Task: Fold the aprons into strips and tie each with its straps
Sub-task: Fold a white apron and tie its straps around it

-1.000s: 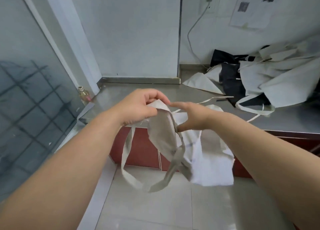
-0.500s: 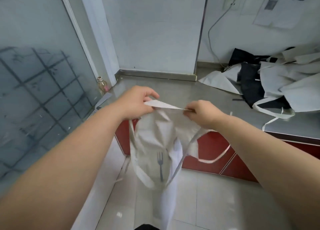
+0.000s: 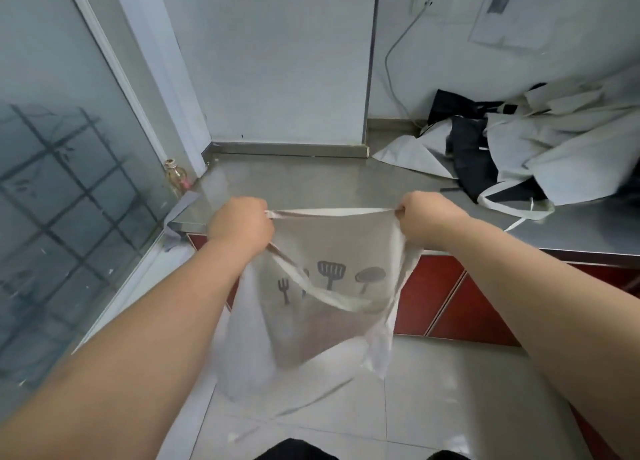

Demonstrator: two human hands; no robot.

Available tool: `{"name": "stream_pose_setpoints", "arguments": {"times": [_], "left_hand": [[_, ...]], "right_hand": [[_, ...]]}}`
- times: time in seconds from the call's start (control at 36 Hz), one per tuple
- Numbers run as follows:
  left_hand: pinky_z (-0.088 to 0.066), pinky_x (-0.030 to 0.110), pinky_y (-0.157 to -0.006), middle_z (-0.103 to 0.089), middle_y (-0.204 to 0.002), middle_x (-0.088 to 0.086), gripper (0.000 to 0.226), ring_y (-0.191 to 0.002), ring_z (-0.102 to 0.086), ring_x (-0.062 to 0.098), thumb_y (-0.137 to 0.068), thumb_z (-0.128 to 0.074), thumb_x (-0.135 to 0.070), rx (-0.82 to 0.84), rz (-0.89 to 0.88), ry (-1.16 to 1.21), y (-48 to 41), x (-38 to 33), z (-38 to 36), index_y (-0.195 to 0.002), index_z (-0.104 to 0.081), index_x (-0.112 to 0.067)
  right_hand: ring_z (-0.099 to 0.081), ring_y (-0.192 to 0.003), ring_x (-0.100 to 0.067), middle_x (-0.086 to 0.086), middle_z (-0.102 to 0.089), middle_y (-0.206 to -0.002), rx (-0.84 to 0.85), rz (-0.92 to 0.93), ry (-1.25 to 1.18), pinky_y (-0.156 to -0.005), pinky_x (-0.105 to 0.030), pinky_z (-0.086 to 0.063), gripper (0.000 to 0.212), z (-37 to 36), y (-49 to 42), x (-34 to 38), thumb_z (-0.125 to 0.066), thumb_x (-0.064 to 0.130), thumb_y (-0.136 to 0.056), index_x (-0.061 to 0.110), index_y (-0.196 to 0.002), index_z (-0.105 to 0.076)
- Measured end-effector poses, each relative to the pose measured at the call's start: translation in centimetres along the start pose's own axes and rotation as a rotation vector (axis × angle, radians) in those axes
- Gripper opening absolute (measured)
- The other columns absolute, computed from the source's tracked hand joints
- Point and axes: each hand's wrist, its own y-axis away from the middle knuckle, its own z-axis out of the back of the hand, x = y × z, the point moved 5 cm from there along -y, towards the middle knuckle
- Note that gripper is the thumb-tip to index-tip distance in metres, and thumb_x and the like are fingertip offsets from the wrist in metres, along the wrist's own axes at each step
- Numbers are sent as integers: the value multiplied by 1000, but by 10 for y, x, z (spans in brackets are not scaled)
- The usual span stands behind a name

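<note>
A pale grey apron (image 3: 332, 252) with dark prints of a fork, a spatula and a spoon hangs in the air in front of the steel counter (image 3: 311, 186). My left hand (image 3: 240, 226) grips its top left corner and my right hand (image 3: 427, 217) grips its top right corner, so the top hem is stretched taut between them. The neck strap (image 3: 332, 298) droops in a loop across the apron's front. The lower part hangs blurred toward the floor.
A heap of grey and black aprons (image 3: 519, 148) lies on the counter at the right, with straps trailing over the edge. A small glass bottle (image 3: 176, 175) stands at the counter's left corner by a glass partition. Red cabinet doors (image 3: 450, 297) sit below the counter.
My hands have moved apart, spreading the bunched apron until its top edge is taut. The printed front now faces me and the cloth hangs lower.
</note>
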Motion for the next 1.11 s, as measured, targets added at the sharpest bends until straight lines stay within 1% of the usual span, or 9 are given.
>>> {"name": "stream_pose_setpoints", "arguments": {"times": [0.14, 0.19, 0.31, 0.42, 0.5, 0.75, 0.89, 1.0, 1.11], "left_hand": [[-45, 44, -69, -66, -97, 20, 36, -86, -59, 42, -83, -47, -7, -596, -144, 352, 13, -7, 41, -117, -59, -9], [-47, 44, -71, -66, -101, 17, 45, -88, -60, 40, -85, -48, -6, -459, -119, 307, 8, -9, 30, -128, -53, -19], [-50, 36, -81, -67, -108, 13, 23, -102, -60, 34, -85, -51, -9, 273, -52, 68, -2, -18, -43, -104, -62, -16], [-50, 32, -77, -68, -74, -3, 12, -95, -61, 28, -85, -42, -13, 79, 10, 355, -13, -28, -25, -82, -53, -16], [-48, 34, -80, -68, -89, 4, 20, -97, -58, 31, -88, -37, -15, 84, -24, 303, -23, -38, -12, -70, -44, -15], [-36, 31, -70, -62, -111, 18, 20, -98, -55, 35, -92, -40, -13, 71, -53, 149, -49, -69, -3, -95, -59, -8], [-54, 39, -73, -69, -91, 13, 23, -90, -63, 32, -80, -37, -7, 28, 10, 593, -68, -98, 6, -90, -58, -10], [-56, 49, -72, -68, -82, 19, 18, -84, -65, 37, -65, -32, -10, 7, -26, 788, -89, -130, 15, -68, -49, -13], [-52, 37, -78, -69, -91, 12, 22, -94, -59, 33, -75, -37, -10, -89, -43, 665, -120, -155, 20, -84, -57, -15]], "right_hand": [[-49, -85, -21, 2, -53, -96, -569, 114, -607, -70, -27, -39, 36, 68, 24, 5, -37, 7, -92, 18, -123, -53], [-50, -84, -20, 2, -58, -97, -566, 111, -623, -69, -26, -40, 41, 65, 27, -2, -39, 4, -89, 20, -124, -53], [-56, -98, -30, -9, -61, -109, 19, -102, -147, -75, -36, -49, 29, -2, 15, -17, -44, 7, -87, 10, -112, -57], [-54, -79, -27, -11, -59, -102, -223, -138, -537, -65, -29, -43, 37, 19, 13, -21, -33, 2, -87, 13, -114, -57], [-55, -53, -24, -8, -56, -76, -212, -208, -801, -52, -33, -53, 37, 27, 14, -28, -29, 1, -88, 16, -107, -58], [-51, -64, -18, -2, -53, -79, -322, -243, -925, -66, -38, -53, 35, 36, 7, -49, -32, 2, -87, 12, -108, -58], [-53, -85, -21, -2, -55, -97, -443, -246, -961, -72, -30, -43, 36, 51, -9, -66, -33, 5, -86, 11, -113, -57], [-56, -67, -22, -8, -59, -80, -478, -234, -1199, -69, -38, -49, 27, 64, -32, -82, -35, 4, -83, 13, -99, -54], [-45, -59, -17, -2, -54, -75, -557, -162, -1198, -56, -29, -36, 20, 85, -68, -99, -41, 6, -81, 7, -93, -58]]}}
